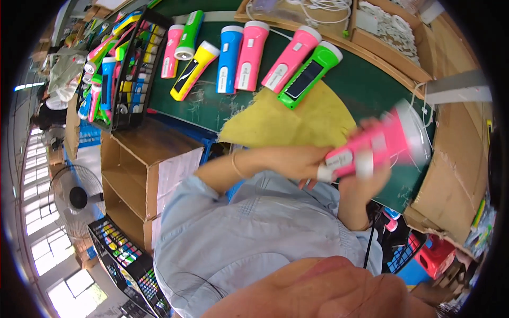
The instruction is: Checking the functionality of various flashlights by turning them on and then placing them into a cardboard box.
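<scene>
A pink flashlight with a wide white head is held in both hands above the right part of the bench, its head tilted up and to the right, blurred by motion. My left hand is closed at the narrow tail end, with a white cover on a fingertip. Around the body wraps my right hand, its thumb also in a white cover. Beyond my hands stand or lie several more flashlights, among them a green one, a pink one, a blue one and a yellow one.
A yellow cloth lies on the green bench top. At the left stands a black crate full of flashlights. Cardboard boxes of small white parts and cables line the far edge. A cardboard shelf box and a fan are left.
</scene>
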Demonstrator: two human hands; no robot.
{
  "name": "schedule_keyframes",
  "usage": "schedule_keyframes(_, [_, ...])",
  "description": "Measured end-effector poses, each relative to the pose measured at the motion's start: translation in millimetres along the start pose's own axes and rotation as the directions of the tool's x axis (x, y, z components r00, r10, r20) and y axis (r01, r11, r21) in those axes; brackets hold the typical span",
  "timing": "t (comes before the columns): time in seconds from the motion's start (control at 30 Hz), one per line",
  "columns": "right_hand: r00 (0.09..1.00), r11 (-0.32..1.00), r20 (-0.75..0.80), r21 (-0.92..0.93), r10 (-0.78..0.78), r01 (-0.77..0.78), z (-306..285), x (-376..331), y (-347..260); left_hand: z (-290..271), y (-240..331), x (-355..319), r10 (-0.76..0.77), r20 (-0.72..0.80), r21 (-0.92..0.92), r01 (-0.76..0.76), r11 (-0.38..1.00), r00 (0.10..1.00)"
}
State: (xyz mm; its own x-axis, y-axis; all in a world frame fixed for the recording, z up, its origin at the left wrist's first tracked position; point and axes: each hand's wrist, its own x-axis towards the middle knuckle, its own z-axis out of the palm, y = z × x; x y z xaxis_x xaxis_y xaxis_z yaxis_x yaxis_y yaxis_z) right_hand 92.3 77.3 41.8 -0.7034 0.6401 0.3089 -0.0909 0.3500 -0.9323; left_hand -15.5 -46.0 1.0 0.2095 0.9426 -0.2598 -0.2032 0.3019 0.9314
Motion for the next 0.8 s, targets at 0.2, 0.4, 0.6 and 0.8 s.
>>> schedule_keyframes(0.2, [0.898,0.943,0.326,0.049,0.295,-0.328,3,-40,26,6,-27,-1,0.343,-0.494,0.122,-0.327,0.937,0.799])
schedule_keyframes(0.4, [0.855,0.938,0.469,0.138,0.220,-0.317,-6,-71,59,4,-7,13,0.260,-0.703,-0.194,-0.530,0.826,0.662])
schedule_keyframes(0.6, [0.881,0.760,0.313,0.453,0.355,-0.467,-29,-68,75,-9,11,25,0.044,-0.541,-0.555,-0.396,0.731,0.840])
schedule_keyframes(0.8, [0.892,0.789,0.265,0.420,0.366,-0.449,-23,-71,77,-12,32,42,0.131,-0.521,-0.560,-0.454,0.693,0.843])
